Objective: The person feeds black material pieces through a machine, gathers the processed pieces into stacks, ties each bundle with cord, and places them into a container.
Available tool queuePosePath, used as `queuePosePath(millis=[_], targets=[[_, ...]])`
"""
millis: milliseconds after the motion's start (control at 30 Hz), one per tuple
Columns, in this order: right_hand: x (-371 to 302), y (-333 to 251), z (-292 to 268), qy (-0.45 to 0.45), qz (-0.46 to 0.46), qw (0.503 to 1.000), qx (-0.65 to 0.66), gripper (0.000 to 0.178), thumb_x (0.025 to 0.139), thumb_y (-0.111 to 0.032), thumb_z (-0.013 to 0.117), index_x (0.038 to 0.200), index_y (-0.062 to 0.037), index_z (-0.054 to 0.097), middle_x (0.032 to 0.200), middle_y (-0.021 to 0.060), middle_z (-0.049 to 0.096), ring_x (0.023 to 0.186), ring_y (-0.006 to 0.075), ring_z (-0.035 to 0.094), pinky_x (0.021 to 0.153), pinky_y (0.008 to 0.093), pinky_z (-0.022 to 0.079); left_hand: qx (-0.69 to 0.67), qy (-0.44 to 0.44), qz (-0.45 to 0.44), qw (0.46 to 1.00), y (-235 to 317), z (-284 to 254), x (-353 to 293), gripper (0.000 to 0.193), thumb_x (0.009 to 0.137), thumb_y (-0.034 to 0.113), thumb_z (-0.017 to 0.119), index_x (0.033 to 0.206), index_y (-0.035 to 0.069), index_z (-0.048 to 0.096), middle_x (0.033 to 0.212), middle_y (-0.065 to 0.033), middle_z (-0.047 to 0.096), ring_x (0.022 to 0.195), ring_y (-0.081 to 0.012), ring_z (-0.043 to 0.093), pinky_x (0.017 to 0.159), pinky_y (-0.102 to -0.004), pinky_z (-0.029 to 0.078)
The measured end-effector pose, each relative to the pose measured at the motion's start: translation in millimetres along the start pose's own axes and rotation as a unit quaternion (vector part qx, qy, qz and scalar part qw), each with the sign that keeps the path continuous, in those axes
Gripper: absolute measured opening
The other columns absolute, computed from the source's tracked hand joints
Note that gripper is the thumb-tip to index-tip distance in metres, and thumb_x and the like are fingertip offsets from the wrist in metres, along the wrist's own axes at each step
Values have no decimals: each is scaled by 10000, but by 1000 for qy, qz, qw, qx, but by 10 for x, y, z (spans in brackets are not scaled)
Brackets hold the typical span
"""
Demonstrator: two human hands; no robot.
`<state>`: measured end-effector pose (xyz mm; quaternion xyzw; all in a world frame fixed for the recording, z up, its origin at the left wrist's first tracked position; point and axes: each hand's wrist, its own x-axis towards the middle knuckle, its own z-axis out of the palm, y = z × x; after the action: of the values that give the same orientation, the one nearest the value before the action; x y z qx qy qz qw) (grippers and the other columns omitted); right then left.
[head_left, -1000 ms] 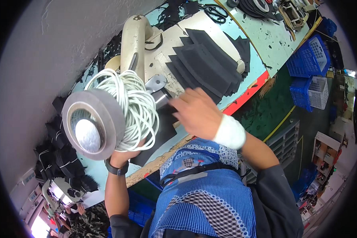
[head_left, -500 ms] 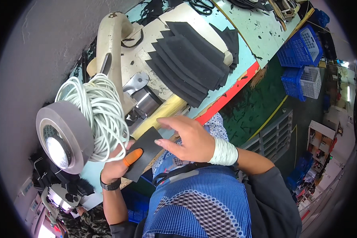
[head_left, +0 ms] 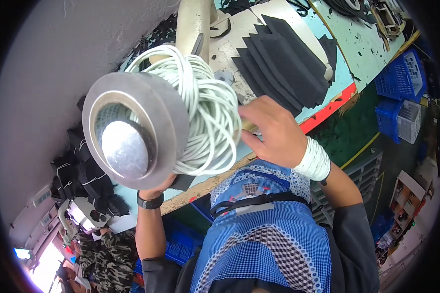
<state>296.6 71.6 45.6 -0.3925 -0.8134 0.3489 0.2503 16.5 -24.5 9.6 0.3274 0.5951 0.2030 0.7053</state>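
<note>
My left hand (head_left: 157, 189), with a dark watch at the wrist, is mostly hidden behind a roll of grey tape (head_left: 168, 110) and a coil of pale cord (head_left: 208, 117). Beside it juts the corner of a black sheet piece (head_left: 183, 182), which the hand grips; its fingers are out of sight. My right hand (head_left: 275, 131) is at the coil's right side, close to the bench edge. Its thumb and forefinger are apart, tips partly covered, with nothing visible between them. White cord (head_left: 314, 160) is wound round that wrist.
Overlapping black curved pieces (head_left: 288, 63) lie on the bench beyond my right hand. A cream machine arm (head_left: 193, 29) rises behind the cord. Blue baskets (head_left: 398, 75) stand on the floor at right. At lower left, a person in camouflage (head_left: 107, 259) is near another machine.
The view has swung, so the bench sits further right. The tape and cord now cover my left hand and most of the black piece. My right hand has moved off from that piece.
</note>
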Motion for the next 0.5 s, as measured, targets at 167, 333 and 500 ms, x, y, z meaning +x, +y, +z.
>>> queuePosePath(millis=[167,333,500], targets=[[88,32,-47,-13,23,994,-103,289,735,-82,721,1001,-8,633,798,139,572,789,327,558,726,409,457,117,-43,6,992,459,318,242,368,1003,300,470,769,27,548,502,15,490,412,-49,417,408,-218,318],[-198,-116,-556,2,90,993,-70,126,701,-32,725,781,-26,628,776,111,576,737,304,585,629,388,476,-3,-56,-28,998,356,249,-13,353,1022,303,429,811,39,535,473,-9,498,349,-64,409,365,-201,307],[20,-55,-488,231,-53,943,-233,124,706,-44,714,786,-28,620,823,85,597,752,263,607,599,349,476,70,-134,-76,986,502,437,-161,296,1018,308,464,903,61,579,568,4,545,435,-63,494,419,-197,344]])
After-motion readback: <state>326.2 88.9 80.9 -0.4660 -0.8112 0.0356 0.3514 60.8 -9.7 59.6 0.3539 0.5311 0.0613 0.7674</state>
